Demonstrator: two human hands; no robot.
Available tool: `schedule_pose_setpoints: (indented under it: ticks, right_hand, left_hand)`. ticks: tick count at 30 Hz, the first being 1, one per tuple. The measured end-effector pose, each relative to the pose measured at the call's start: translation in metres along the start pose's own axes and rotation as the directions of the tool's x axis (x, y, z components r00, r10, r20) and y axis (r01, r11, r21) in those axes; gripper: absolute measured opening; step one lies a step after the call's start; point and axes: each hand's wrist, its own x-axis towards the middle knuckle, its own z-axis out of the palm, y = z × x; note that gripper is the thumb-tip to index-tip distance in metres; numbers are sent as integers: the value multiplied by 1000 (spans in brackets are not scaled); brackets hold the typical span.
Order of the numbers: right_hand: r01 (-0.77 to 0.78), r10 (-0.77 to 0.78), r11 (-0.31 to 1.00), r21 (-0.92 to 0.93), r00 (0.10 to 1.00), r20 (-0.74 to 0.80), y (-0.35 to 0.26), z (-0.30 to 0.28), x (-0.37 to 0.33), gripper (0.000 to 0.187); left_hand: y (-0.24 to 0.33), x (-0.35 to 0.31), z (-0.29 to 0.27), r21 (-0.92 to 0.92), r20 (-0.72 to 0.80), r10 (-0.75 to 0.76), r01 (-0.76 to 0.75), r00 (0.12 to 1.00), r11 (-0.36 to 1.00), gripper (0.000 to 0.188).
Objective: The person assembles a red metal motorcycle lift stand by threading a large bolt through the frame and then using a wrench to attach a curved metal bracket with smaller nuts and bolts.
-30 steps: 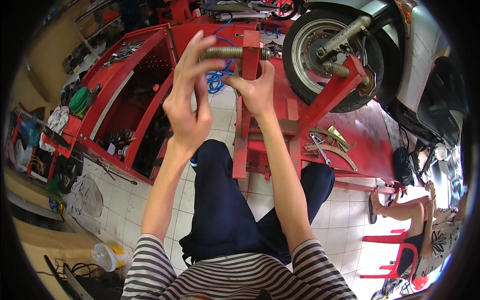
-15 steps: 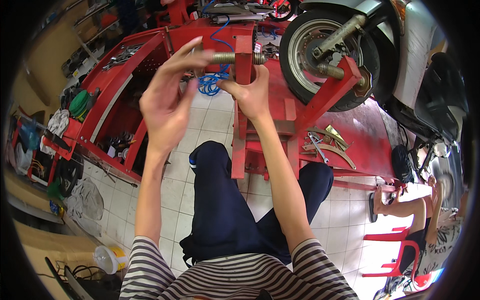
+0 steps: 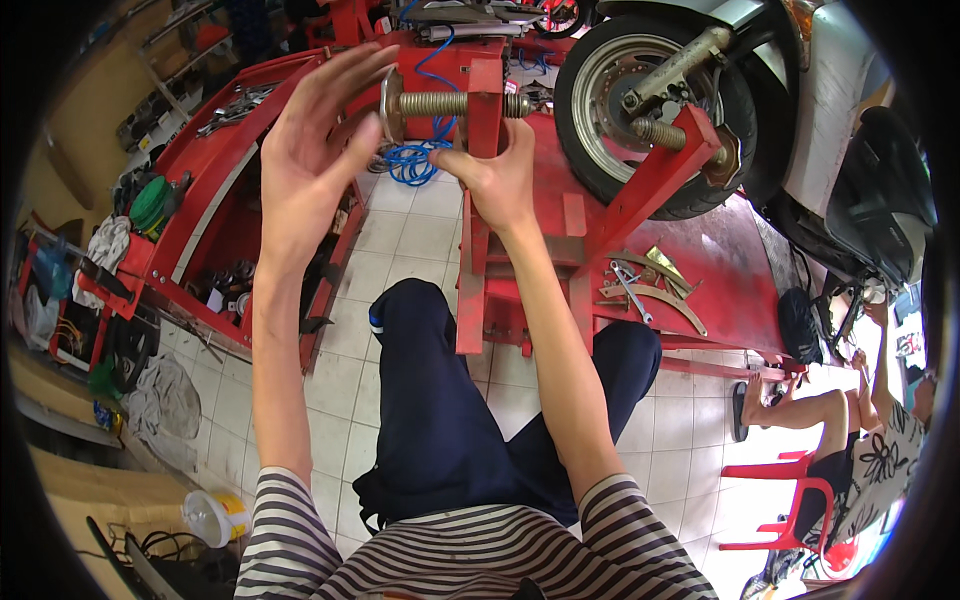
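Note:
A coarse threaded screw (image 3: 432,105) passes sideways through the top of a red steel upright (image 3: 487,85). At its left end sits a round metal disc (image 3: 391,104). My left hand (image 3: 300,165) is open beside this disc, thumb and fingers spread; I cannot tell whether a fingertip touches it. Just below the screw, my right hand (image 3: 500,188) is closed round the upright, its thumb on the left side and some fingers hidden behind. A second red arm (image 3: 660,175) with its own threaded screw (image 3: 660,135) stands to the right, by the motorbike's front wheel (image 3: 590,110).
The motorbike (image 3: 830,110) stands on a red lift platform (image 3: 740,270), with wrenches (image 3: 632,290) and curved metal pieces lying on it. A red tool cabinet (image 3: 215,200) is at left. Blue hose (image 3: 412,165) coils beyond the upright. A person sits by a red chair (image 3: 770,470) at right.
My left hand has drawn left off the screw's end, so the disc it covered now shows. My right hand keeps its hold on the upright. The seated person's arm has moved.

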Motion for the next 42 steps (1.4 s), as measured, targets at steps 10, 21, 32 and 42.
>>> schedule_pose_setpoints:
  ticks: [10, 21, 32, 42]
  right_hand:
    - [0, 1, 996, -85, 1000, 11, 3, 1, -3, 17]
    - [40, -39, 998, -49, 999, 15, -2, 4, -5, 17]
    - [82, -82, 997, -10, 997, 12, 0, 4, -5, 14]
    - [26, -23, 996, -81, 999, 31, -2, -1, -6, 18]
  left_hand:
    - [3, 9, -21, 25, 217, 123, -132, 968, 991, 47]
    - [9, 3, -15, 143, 232, 93, -128, 968, 981, 35]
    - [12, 4, -12, 6, 201, -188, 190, 961, 982, 32]
    - [6, 6, -15, 74, 150, -466, 460, 872, 885, 32]
